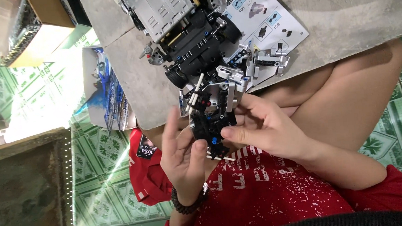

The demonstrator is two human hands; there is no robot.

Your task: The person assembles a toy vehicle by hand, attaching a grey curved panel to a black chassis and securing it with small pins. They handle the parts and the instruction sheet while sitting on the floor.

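Over the lap, near edge of the desk: I see both hands meeting on one small build.
Desk (346, 15): grey slab, far side of the view.
Model car (180, 28): large grey and black brick build, lying on the desk.
Instruction sheet (270, 16): just right of the car, partly under it.
Left hand (183, 155): fingers closed on the black sub-assembly's left side; bead bracelet at the wrist.
Right hand (264, 129): fingers gripping its right side.
Black sub-assembly (211, 121): held between both hands, just near of the car.
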